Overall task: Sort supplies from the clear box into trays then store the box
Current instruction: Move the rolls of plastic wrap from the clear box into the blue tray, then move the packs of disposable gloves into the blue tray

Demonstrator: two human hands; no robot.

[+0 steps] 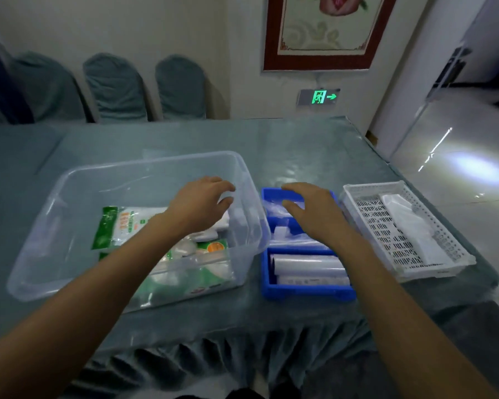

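Note:
A clear plastic box (69, 180) stands on the table at the left, holding several green-and-white packets (118, 226) and clear bags. My left hand (199, 205) hovers inside the box near its right wall, fingers apart and empty. To the right sits a blue tray (308, 292) with white rolled packs (308, 266) in its near compartment and clear bags farther back. My right hand (314, 211) is spread open over the blue tray's far half, holding nothing. A white perforated tray (386, 231) at the far right holds white packets (409, 226).
The table (300, 145) wears a teal cloth under clear plastic; its front edge with pleated skirt is near me, its right edge just past the white tray. Three covered chairs (116, 87) line the wall behind.

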